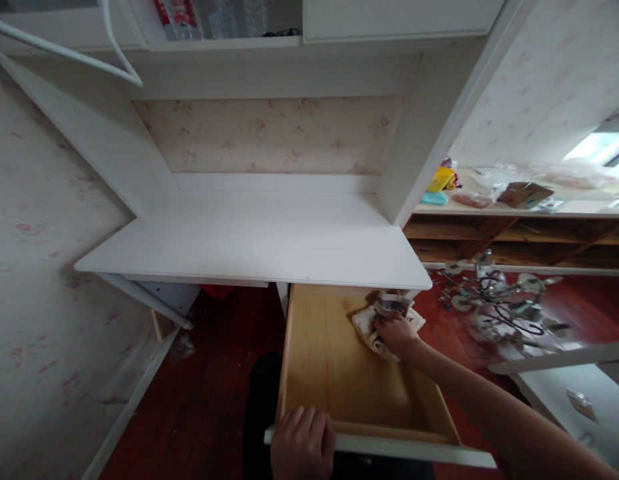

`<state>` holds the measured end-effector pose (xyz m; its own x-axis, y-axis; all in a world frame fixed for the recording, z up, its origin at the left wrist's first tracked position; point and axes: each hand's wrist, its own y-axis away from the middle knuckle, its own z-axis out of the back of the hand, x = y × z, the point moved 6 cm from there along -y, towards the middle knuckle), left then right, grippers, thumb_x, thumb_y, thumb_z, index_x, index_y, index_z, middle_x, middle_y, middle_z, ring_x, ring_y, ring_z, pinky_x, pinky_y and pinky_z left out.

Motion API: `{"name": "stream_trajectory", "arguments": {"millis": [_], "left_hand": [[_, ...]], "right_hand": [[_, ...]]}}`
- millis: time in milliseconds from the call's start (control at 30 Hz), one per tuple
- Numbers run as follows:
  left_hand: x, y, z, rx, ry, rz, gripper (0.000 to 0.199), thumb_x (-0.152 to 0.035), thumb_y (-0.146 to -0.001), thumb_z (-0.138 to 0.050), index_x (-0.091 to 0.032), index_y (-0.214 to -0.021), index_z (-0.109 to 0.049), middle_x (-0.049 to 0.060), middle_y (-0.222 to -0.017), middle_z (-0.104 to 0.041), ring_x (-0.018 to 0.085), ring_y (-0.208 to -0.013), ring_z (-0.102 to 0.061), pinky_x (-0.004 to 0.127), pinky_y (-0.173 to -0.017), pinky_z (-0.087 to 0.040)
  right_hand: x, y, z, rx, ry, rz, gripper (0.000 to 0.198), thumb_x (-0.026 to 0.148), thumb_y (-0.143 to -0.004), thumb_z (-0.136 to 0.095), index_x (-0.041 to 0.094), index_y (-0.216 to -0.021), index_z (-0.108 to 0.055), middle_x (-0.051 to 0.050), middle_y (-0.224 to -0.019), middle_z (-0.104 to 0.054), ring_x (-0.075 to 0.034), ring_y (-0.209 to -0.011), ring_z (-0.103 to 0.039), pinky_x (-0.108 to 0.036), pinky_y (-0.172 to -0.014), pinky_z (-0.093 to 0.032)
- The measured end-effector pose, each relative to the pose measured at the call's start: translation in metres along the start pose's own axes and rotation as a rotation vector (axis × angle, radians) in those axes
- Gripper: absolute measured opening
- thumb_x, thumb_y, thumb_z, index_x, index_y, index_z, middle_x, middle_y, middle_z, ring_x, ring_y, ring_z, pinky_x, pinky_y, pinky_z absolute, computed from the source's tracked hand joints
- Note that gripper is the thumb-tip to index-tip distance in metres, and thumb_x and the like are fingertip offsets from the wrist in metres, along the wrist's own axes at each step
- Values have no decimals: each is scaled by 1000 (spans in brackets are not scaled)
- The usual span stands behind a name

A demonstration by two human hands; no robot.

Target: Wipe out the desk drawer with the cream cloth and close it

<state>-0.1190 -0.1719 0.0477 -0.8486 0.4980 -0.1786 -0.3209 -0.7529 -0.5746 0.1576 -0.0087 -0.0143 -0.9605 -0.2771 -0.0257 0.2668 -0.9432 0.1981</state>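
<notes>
Pulled out from under the white desk [269, 237] is a wooden drawer [319, 347] with a white front. My left hand [303, 441] is closed over the top edge of the drawer front, near its left corner. Inside the drawer, at the back right, my right hand [397, 335] presses on a crumpled pale cloth [365, 323] with darker patterned patches. The fingers of that hand are curled into the cloth and partly hidden by its folds. The cloth lies against the right side wall of the drawer.
Above the desk is a white hutch [399, 20] with plastic bottles [224, 19] on its shelf. A white cable [64, 50] hangs at upper left. To the right, a chandelier [504, 300] lies on the red floor before a low shelf unit [519, 230] bearing bags and a box.
</notes>
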Motion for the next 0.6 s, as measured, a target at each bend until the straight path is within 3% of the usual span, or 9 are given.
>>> {"name": "stream_trajectory", "arguments": {"millis": [200, 333, 500, 600], "left_hand": [[0, -1, 0, 17, 28, 28, 18, -16, -85, -55, -23, -70, -48, -2, -61, -51, 18, -60, -49, 35, -62, -32], [0, -1, 0, 35, 39, 18, 20, -15, -85, -55, -23, -68, -48, -2, -60, -50, 17, -60, -48, 35, -60, -30], [-1, -3, 4, 14, 35, 8, 20, -15, -84, -55, -23, -67, -47, -2, -60, -49, 17, -59, -47, 35, -59, -30], [-1, -4, 6, 8, 36, 12, 21, -14, -83, -54, -23, -66, -46, -1, -60, -49, 17, -58, -47, 35, -58, -30]], "right_hand": [[26, 64, -8, 250, 20, 59, 42, 7, -68, -59, 18, -107, -70, -17, -89, -73, -35, -84, -71, -41, -72, -51], [36, 101, -5, 415, -277, -4, 44, 12, -69, -57, 26, -109, -70, -11, -91, -74, -31, -88, -71, -37, -71, -52], [58, 108, 10, 565, -773, -94, 32, 20, -65, -59, 33, -89, -75, -3, -78, -74, -26, -74, -71, -32, -67, -53], [72, 93, 16, 465, -902, -181, 25, 19, -58, -60, 29, -76, -75, -2, -77, -73, -26, -78, -70, -31, -69, -54]]}}
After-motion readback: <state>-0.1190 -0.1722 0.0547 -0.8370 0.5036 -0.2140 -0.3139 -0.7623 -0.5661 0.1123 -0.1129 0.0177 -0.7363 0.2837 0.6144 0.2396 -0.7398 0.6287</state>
